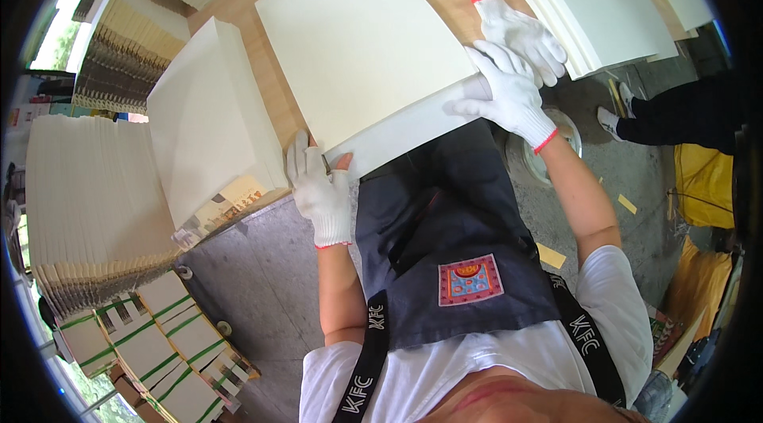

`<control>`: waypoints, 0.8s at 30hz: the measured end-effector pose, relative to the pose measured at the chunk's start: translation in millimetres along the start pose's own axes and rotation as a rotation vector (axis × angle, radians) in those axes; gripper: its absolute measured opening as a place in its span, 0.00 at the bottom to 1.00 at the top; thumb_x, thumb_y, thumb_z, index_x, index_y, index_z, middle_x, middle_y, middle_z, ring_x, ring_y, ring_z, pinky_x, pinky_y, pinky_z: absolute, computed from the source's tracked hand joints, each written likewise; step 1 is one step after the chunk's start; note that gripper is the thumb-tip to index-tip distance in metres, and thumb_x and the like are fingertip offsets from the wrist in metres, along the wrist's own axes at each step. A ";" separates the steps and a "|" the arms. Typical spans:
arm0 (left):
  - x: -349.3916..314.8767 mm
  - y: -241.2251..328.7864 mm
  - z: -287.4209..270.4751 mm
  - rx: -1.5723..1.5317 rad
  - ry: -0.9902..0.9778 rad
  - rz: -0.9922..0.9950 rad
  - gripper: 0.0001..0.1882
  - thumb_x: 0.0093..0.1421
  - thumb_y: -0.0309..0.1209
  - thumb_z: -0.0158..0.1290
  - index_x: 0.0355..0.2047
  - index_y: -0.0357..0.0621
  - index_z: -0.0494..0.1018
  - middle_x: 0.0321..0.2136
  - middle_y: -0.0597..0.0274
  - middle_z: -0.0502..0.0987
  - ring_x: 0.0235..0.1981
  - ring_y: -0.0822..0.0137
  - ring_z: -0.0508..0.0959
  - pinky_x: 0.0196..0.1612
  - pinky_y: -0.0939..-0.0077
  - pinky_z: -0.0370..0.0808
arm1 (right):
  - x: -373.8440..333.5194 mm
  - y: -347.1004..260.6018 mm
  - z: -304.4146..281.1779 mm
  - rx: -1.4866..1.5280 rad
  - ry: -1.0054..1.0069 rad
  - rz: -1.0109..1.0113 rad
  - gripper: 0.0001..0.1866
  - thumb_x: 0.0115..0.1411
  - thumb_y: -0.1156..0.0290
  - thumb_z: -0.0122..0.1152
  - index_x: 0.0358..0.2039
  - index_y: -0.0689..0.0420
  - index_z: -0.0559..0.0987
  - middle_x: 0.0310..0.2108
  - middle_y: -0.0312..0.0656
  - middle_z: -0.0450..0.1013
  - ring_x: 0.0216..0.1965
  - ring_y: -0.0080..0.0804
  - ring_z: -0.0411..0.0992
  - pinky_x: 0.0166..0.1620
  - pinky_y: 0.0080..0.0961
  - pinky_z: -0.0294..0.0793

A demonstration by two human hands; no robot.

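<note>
A broad, cream-coloured rectangular sheet point(362, 46) lies on the light-brown wooden counter point(262, 65), its near end at the counter's front edge, directly before the person. Along that end runs a long, smooth, pale grey-white strip point(405, 133); whether it is part of the sheet or a separate piece cannot be told.

The two hands, in white knitted gloves with red-trimmed cuffs, are well apart, one at each end of the strip. The left hand point(320, 197) is at the sheet's near left corner, by the counter's front edge, its fingers pointing away from the body and its bare thumb tip beside the strip's left end. A small dark item shows at this hand, too small to identify. The right hand point(509, 93) lies over the strip's right end at the sheet's near right corner, thumb along the strip and fingers reaching past the corner. Whether either hand is clamped on the strip cannot be told. The sheet lies between and beyond them.

Just beyond the right hand, a loose white knitted glove with a red-trimmed cuff point(517, 34) lies toward the counter's front edge. Left of the sheet stands a thick, whitish paper stack point(203, 105), near the left hand.
</note>
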State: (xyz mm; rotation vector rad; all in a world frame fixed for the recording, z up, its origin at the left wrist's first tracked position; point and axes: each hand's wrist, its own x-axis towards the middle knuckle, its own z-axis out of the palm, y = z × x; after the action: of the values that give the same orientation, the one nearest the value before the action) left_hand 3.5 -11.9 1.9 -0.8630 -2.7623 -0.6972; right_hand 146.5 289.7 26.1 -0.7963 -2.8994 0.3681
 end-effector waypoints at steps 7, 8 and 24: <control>3.4 1.8 -3.4 -0.022 -0.020 -0.021 0.31 0.54 0.36 0.65 0.54 0.33 0.71 0.63 0.44 0.67 0.65 0.44 0.63 0.65 0.57 0.64 | 1.2 -3.4 -0.7 -0.044 0.036 -0.025 0.54 0.48 0.28 0.63 0.68 0.48 0.65 0.69 0.39 0.59 0.70 0.45 0.53 0.70 0.42 0.51; 4.0 1.8 -3.1 -0.022 -0.017 -0.017 0.30 0.55 0.36 0.65 0.54 0.33 0.71 0.63 0.43 0.68 0.65 0.45 0.63 0.66 0.58 0.64 | 1.2 -4.7 -0.8 -0.039 0.035 -0.027 0.54 0.48 0.27 0.63 0.68 0.48 0.65 0.69 0.39 0.59 0.70 0.44 0.53 0.71 0.42 0.51; 2.6 3.6 -2.9 -0.086 0.027 -0.030 0.26 0.50 0.33 0.67 0.46 0.33 0.74 0.61 0.43 0.69 0.64 0.42 0.65 0.64 0.56 0.65 | 1.1 0.4 6.7 -0.047 0.040 -0.059 0.55 0.47 0.27 0.62 0.69 0.49 0.64 0.69 0.39 0.58 0.71 0.42 0.51 0.71 0.45 0.49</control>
State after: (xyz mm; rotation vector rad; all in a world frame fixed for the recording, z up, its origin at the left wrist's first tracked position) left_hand 3.5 -9.5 6.6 -0.8239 -2.7445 -0.8321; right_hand 144.6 289.3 19.6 -0.7142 -2.8970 0.2768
